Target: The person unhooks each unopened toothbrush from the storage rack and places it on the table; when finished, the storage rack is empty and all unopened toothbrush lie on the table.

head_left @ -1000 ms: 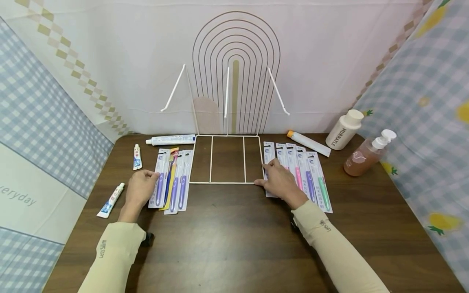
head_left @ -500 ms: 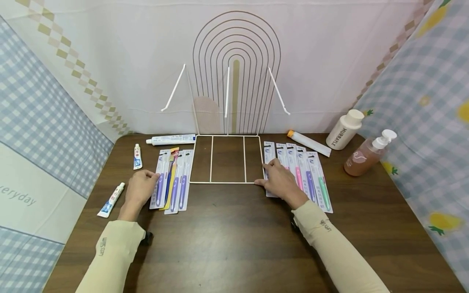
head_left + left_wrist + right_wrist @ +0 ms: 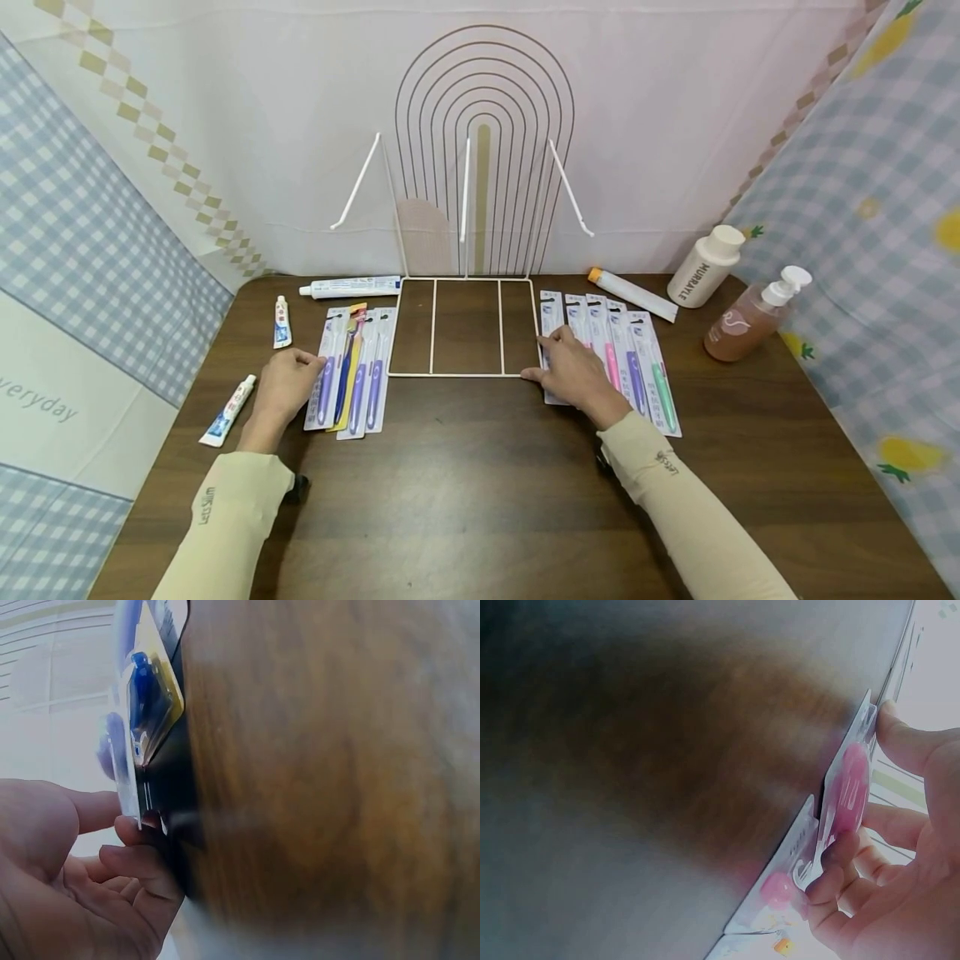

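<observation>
My left hand point(image 3: 285, 385) pinches the edge of the leftmost packaged toothbrush point(image 3: 326, 392), which has a purple handle. In the left wrist view, the thumb is on the pack's face and a curled finger is at its rim. Beside it lie a blue-and-yellow toothbrush pack point(image 3: 347, 375) and more purple ones. My right hand point(image 3: 573, 371) rests over the leftmost pack point(image 3: 551, 307) of the right-hand row, partly hiding it. Its thumb and index finger reach to the right side of the white wire rack point(image 3: 454, 375). The right wrist view shows its fingers touching a pink-handled toothbrush pack point(image 3: 847, 795).
A toothpaste tube point(image 3: 352, 287) lies behind the left row. Two small tubes, one upper point(image 3: 281, 323) and one lower point(image 3: 228, 410), lie farther left. At the back right are an orange-capped tube point(image 3: 633, 293), a white bottle point(image 3: 703, 267) and a pump bottle point(image 3: 750, 321).
The leftmost toothbrush pack has shifted slightly toward me in my left hand, its lower end moving a little right, then left. My right hand has stayed in place.
</observation>
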Demonstrator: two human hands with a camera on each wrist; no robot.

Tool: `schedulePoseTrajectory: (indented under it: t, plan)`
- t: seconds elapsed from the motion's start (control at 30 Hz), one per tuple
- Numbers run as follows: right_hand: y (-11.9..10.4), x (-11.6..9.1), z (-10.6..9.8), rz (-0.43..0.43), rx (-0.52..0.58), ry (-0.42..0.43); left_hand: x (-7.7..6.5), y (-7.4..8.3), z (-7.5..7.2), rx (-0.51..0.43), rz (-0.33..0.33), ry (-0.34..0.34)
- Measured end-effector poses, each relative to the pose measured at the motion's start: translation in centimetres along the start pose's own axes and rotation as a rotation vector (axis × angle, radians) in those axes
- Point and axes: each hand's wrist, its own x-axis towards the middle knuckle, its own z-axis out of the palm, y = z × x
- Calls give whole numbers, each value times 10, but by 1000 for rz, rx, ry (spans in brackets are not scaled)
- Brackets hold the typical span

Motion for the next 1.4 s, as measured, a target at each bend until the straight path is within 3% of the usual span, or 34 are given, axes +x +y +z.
schedulePoseTrajectory:
  t: [0.2,0.57,0.8,1.2,1.3,1.4]
  plan:
    - [28,16,24,-10,17,35,14,-12,5,16,5,-2]
    - [17,11,19,-13,38,29,-3,-4,-6,-2,6,10]
    - [17,14,21,-24,34,44,-2,-8,-8,-26,16,13]
    - [31,25,35,-18,-22,45,9,-26,-1,20,97,-10]
    - [30,23,34,-18,-17,40,1,-22,-1,32,119,-10]
    - [29,21,33,-13,-6,40,-12,-9,-2,51,123,1]
